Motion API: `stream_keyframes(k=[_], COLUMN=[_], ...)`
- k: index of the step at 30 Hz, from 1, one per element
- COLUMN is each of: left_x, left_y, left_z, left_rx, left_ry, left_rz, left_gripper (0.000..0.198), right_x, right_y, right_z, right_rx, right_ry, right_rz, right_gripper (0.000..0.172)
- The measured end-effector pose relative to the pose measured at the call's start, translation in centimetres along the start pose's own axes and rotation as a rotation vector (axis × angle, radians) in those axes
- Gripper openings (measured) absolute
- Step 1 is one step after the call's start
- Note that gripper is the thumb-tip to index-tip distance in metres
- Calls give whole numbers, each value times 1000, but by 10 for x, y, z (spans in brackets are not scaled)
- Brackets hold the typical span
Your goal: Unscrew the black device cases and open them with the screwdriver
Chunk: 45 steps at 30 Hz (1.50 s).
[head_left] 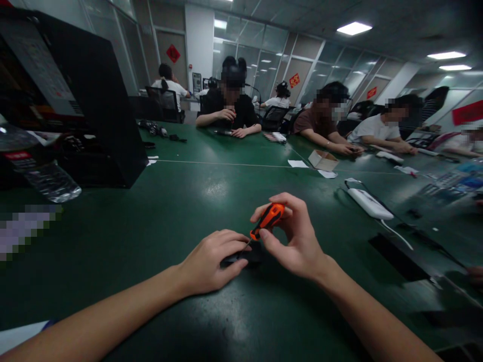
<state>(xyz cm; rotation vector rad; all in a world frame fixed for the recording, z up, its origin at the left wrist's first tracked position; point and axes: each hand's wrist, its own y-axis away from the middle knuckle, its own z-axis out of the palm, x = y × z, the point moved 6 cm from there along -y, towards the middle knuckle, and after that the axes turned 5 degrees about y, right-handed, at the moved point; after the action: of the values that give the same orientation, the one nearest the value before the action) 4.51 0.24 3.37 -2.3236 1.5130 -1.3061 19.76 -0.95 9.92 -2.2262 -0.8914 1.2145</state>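
Observation:
My right hand is closed round the orange and black handle of a screwdriver. The screwdriver is tilted, and its thin shaft points down and left. Its tip meets or comes close to a flat dark object lying on the green table. I cannot make out what kind of thing that is. Across it lies my left hand, with fingers and thumb gripping its sides, next to the screwdriver's tip.
At the left stand a black computer case and a clear plastic bottle. On the right lie a white power strip and a black flat piece. Farther back are a small cardboard box and several seated people.

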Motion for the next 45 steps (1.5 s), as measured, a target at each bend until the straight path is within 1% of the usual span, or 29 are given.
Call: stream_keyframes(k=[2,5,6,9,10,11,12,13,15,16,17,20,21,22,24,25,28,30,31,33,35,37,42,45], left_x=[0,1,1,2,2,2,3,3,4,4,3,3,2,2,3,3,5,6,6,4,2,0,-5,-5], left_y=[0,1,1,1,1,1,0,0,0,0,1,2,2,3,3,3,-2,-7,-10,-15,-18,-19,-17,-16], left_z=[2,4,4,4,3,3,4,4,5,5,4,3,3,4,4,4,5,7,8,12,16,17,16,16], left_rx=[2,15,20,27,24,19,10,0,-13,-11,-5,27,31,29,25,21,11,12,15,7,-7,-10,23,30], left_ry=[-12,-14,-17,-40,-49,-56,-61,-66,-80,-91,-102,-120,-122,-123,-128,-130,-132,-148,-167,-227,-282,-300,-253,-230], left_rz=[-15,-14,-14,-29,-33,-34,-33,-28,-16,-10,-7,6,11,17,23,19,-11,-56,-89,-161,-199,-205,-209,-209], left_gripper=[19,19,18,16,16,16,17,18,19,19,21,24,24,24,24,24,22,18,19,32,38,37,38,39], right_x=[-16,-44,-52,-69,-73,-76,-79,-80,-79,-78,-80,-89,-90,-89,-83,-80,-73,-71,-70,-65,-58,-49,-21,-8], right_y=[-10,-27,-32,-44,-46,-47,-48,-49,-51,-51,-50,-49,-48,-48,-47,-46,-42,-38,-35,-27,-17,-5,27,41], right_z=[-3,-4,-4,-4,-4,-5,-5,-5,-6,-5,-4,-1,-1,0,2,3,6,5,4,-2,-11,-24,-65,-79], right_rx=[-119,-329,-406,-696,-795,-878,-937,-972,-992,-992,-987,-939,-919,-909,-919,-933,-970,-978,-982,-982,-984,-963,-829,-809], right_ry=[182,420,469,496,478,465,469,498,584,606,602,548,563,603,717,770,863,877,881,889,877,835,743,729], right_rz=[-61,-179,-193,-142,-127,-119,-117,-114,-102,-109,-138,-277,-301,-301,-261,-246,-271,-300,-306,-304,-281,-239,-104,-51], right_gripper=[42,14,10,6,8,12,16,15,9,9,11,30,32,29,12,6,12,10,9,9,12,17,25,28])
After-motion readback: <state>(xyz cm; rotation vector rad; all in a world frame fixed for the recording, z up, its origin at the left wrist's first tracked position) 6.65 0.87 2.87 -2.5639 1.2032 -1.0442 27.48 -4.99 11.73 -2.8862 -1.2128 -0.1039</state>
